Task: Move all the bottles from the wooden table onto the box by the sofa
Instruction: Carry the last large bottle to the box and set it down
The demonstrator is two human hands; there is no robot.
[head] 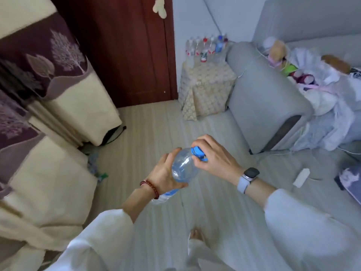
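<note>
Bottle [183,169]: clear plastic, blue cap, held tilted.

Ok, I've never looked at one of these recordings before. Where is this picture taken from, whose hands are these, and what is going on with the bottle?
There is no machine here. The single picture comes from a wide-angle camera worn on a person's head, looking forward and down, so the two arms in white sleeves are the wearer's own. The left hand, with a red bead bracelet, grips the body of a clear plastic bottle. The right hand, with a watch on its wrist, grips the bottle's blue cap. Ahead, beside the grey sofa, stands a box draped in a patterned cloth, with a cluster of bottles already standing on top. The person stands on a pale striped floor. The wooden table is not in view.
</note>
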